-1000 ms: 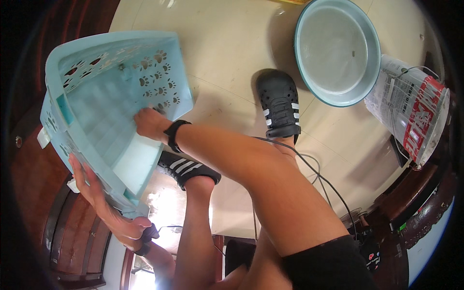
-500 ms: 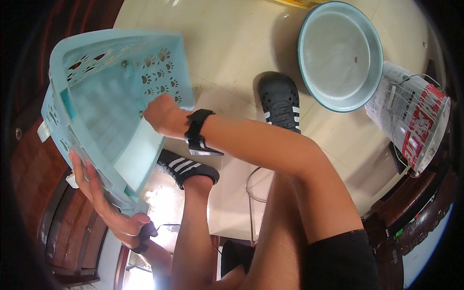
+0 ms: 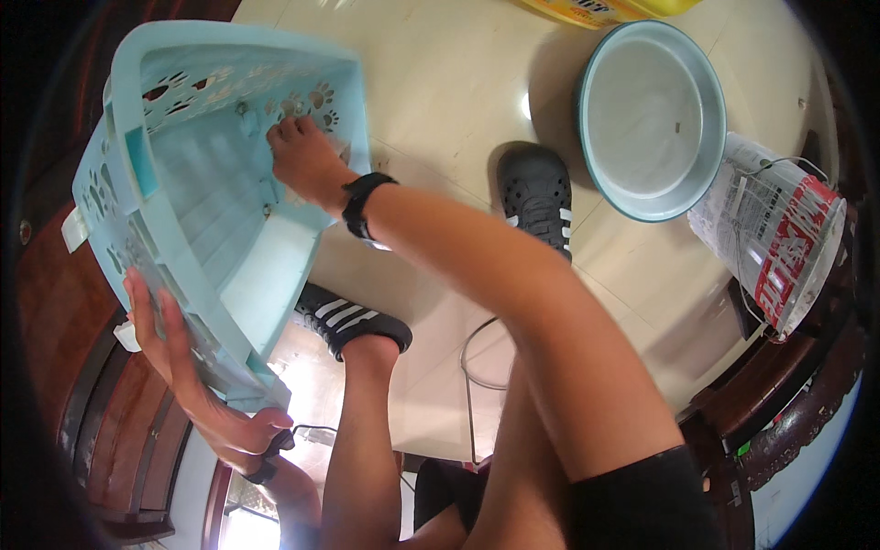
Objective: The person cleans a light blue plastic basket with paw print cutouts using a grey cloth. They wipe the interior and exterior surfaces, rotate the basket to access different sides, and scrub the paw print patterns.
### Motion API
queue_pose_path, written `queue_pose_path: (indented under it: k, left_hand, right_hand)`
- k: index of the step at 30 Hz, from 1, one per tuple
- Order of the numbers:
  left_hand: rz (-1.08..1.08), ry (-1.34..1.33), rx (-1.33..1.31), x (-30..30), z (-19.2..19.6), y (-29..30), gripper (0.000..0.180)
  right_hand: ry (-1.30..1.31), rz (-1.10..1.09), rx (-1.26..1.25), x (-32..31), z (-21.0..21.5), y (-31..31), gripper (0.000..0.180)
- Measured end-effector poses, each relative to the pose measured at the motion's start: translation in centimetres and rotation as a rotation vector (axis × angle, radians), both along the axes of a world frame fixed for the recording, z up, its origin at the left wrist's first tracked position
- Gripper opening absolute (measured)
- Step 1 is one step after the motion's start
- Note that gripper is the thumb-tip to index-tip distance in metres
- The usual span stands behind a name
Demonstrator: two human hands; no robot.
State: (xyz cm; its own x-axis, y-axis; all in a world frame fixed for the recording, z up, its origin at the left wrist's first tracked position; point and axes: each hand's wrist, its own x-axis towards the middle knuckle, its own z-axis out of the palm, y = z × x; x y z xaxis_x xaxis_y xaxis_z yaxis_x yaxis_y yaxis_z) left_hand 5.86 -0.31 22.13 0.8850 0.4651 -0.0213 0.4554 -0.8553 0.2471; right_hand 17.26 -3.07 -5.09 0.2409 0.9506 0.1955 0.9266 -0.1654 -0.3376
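Observation:
A light-blue plastic pet carrier shell (image 3: 202, 174), pierced with paw-shaped holes, is tilted on its side at the left with its open side facing me. My left hand (image 3: 202, 394) grips it at the lower left, fingers stretched along the outer wall and thumb by the near corner. Inside the shell, my right hand (image 3: 310, 163) is at the right-hand wall beside the paw holes. Its fingers are curled closed, and what they hold, if anything, is hidden. Black bands circle both wrists.
A blue-rimmed basin (image 3: 587, 137) of cloudy water stands at the far right. Beside it is a white bucket (image 3: 765, 215) with a wire handle. A yellow package (image 3: 605, 11) lies at the top edge. Dark wooden furniture (image 3: 119, 440) borders the left; my black clogs (image 3: 534, 192) rest on the tiles.
My right hand has moved up along the shell's inner wall, from its lower part to the paw holes. The left hand keeps its grip; the shell has shifted slightly.

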Motion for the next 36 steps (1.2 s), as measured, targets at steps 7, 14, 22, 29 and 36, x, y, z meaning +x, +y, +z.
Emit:
queue_pose_path:
  k: [7, 14, 22, 29, 36]
  left_hand:
    - [0.034, -0.015, -0.063, -1.2, -0.4, -1.9, 0.124]
    - [0.035, -0.024, -0.083, -1.3, -1.3, -1.8, 0.125]
    - [0.059, 0.009, -0.097, -0.9, -0.7, -2.0, 0.126]
    - [0.059, 0.030, -0.097, -0.3, -0.4, -2.1, 0.128]
    - [0.012, -0.007, -0.073, -1.0, -1.4, -1.7, 0.127]
  right_hand:
    - [0.275, 0.148, 0.227, -7.0, -1.3, 1.8, 0.012]
    - [0.207, 0.088, 0.016, -6.9, -2.7, -0.4, 0.013]
    - [0.599, -0.082, 0.038, -8.7, -3.8, -0.8, 0.015]
    - [0.365, 0.148, -0.205, -11.1, -5.8, -2.3, 0.026]
    - [0.625, -0.027, 0.098, -9.0, -4.2, -1.5, 0.023]
